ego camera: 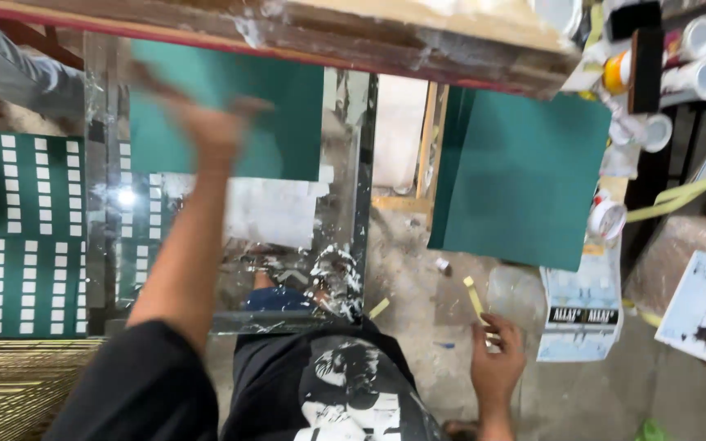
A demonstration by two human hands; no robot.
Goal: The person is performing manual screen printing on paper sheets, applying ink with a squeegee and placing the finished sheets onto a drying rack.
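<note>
Left hand (221,131) fingers grasping green sheet (288,114) lying flat, right hand (496,359) fingers pinching upright yellow strip (474,299)

- Floor (418,269): bare grey concrete — stained, spattered with white paint
- Wooden beam (353,37): worn, red-edged, crossing the top
- Glass-topped frame (361,188): metal-edged, reflective, paint-flecked
- Shelf (680,122) at right: dark, cluttered with white rolls (696,57)
</note>
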